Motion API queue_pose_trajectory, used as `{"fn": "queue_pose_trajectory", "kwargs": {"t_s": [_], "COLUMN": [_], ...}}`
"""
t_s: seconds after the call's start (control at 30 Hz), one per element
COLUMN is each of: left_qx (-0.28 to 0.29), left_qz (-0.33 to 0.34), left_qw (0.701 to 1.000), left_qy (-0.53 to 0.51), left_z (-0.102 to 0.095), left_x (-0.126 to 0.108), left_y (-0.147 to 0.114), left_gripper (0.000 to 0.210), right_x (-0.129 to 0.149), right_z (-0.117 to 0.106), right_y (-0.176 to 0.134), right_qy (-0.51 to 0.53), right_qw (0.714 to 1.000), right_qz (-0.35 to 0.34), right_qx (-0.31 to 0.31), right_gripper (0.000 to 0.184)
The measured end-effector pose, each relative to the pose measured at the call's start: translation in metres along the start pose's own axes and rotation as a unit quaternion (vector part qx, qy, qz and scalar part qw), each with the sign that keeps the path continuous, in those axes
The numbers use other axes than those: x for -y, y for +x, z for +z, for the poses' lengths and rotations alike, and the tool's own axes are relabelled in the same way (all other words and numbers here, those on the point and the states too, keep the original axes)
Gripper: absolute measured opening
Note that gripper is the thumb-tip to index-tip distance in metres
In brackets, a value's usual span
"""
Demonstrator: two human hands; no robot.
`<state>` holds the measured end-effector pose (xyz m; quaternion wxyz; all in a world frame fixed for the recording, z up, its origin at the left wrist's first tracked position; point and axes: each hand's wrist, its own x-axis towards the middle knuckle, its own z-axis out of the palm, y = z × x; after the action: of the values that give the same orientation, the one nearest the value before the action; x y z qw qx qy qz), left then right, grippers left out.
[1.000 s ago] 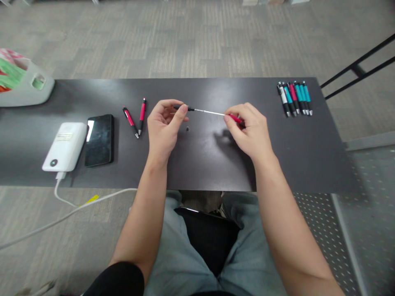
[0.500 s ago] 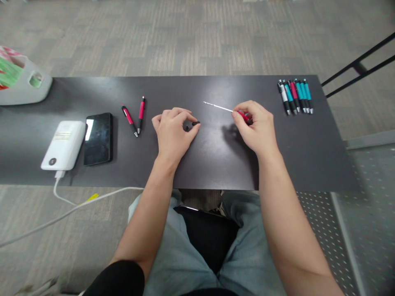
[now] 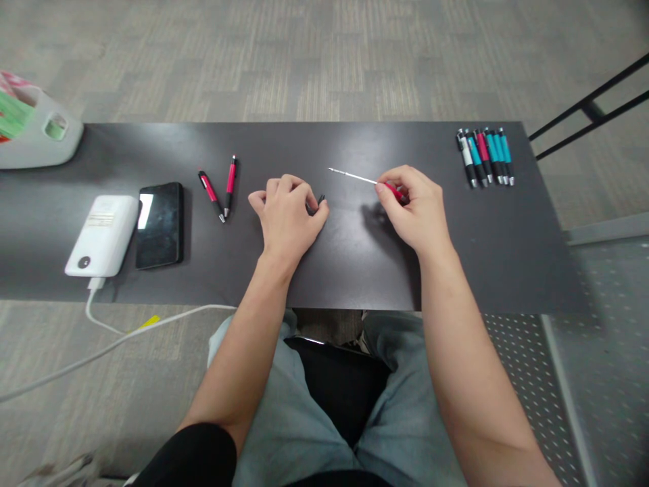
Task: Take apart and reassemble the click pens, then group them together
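Note:
My right hand (image 3: 418, 210) is closed around the red barrel (image 3: 392, 191) of an opened pen. A thin white refill (image 3: 355, 177) sticks out of that barrel toward the left, held above the table. My left hand (image 3: 286, 220) rests low over the table with its fingers curled. A small black pen part (image 3: 321, 199) shows between its thumb and forefinger, mostly hidden by the fingers. Left of this hand lie two pens, a red and black pen (image 3: 211, 195) set at a slant and another red pen (image 3: 230, 186) nearly upright in view.
On the dark table (image 3: 345, 270), a row of several pens (image 3: 485, 157) lies at the far right. A black phone (image 3: 159, 226) and a white power bank (image 3: 101, 237) with a white cable (image 3: 167, 321) lie at left. A white basket (image 3: 61, 145) stands at the far left corner.
My right hand has shifted slightly left with the red barrel and refill. The fingers of my left hand have moved a little around the black part, which now shows at a steeper angle.

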<state>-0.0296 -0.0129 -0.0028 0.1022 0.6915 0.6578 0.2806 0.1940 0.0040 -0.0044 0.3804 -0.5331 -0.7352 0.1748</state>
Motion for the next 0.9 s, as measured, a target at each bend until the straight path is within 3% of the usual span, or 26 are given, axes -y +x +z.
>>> {"fn": "queue_pose_trajectory", "kwargs": {"t_s": [0.17,0.2,0.33,0.43,0.67,0.9], "left_qx": [0.037,0.050,0.142,0.188,0.174,0.152], "left_qz": [0.003,0.009,0.079,0.116,0.117,0.116], "left_qw": [0.999,0.999,0.985,0.971,0.975,0.979], "left_qy": [0.018,0.005,-0.065,-0.090,-0.079,-0.071], "left_z": [-0.007,-0.010,-0.023,-0.029,-0.022,-0.023], "left_x": [0.002,0.006,0.021,0.031,0.038,0.035], "left_y": [0.003,0.004,0.009,0.012,0.015,0.015], "left_gripper": [0.006,0.010,0.064,0.066,0.037,0.044], "right_x": [-0.001,-0.001,-0.003,-0.004,-0.006,-0.009], "right_z": [-0.001,-0.001,-0.003,-0.004,-0.003,-0.001], "right_y": [0.000,0.000,0.000,0.000,0.000,0.002], "right_qy": [-0.005,-0.004,0.011,0.021,0.016,0.020], "right_qw": [1.000,1.000,1.000,1.000,0.999,0.999], "right_qz": [0.006,0.005,-0.008,-0.017,-0.027,-0.039], "right_qx": [-0.001,-0.003,-0.007,-0.003,0.005,0.017], "right_gripper": [0.018,0.019,0.019,0.018,0.018,0.017]}}
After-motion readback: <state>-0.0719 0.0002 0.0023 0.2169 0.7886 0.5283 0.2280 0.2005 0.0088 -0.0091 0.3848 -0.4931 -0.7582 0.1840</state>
